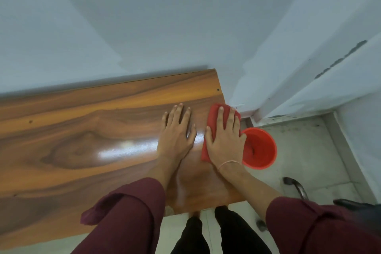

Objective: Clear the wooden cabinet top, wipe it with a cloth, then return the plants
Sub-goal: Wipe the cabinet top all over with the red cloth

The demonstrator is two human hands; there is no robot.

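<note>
The wooden cabinet top point(82, 130) is bare and glossy, with no plants in view. A red cloth point(214, 117) lies near its right end. My right hand point(224, 140) presses flat on the cloth, fingers spread, covering most of it. My left hand point(175, 132) rests flat on the bare wood just left of the cloth, fingers apart, holding nothing.
A red bucket point(261, 150) stands on the tiled floor just right of the cabinet end. Pale walls close in behind and to the right. A dark chair part point(294, 187) shows at the lower right. My legs point(206, 233) stand in front of the cabinet.
</note>
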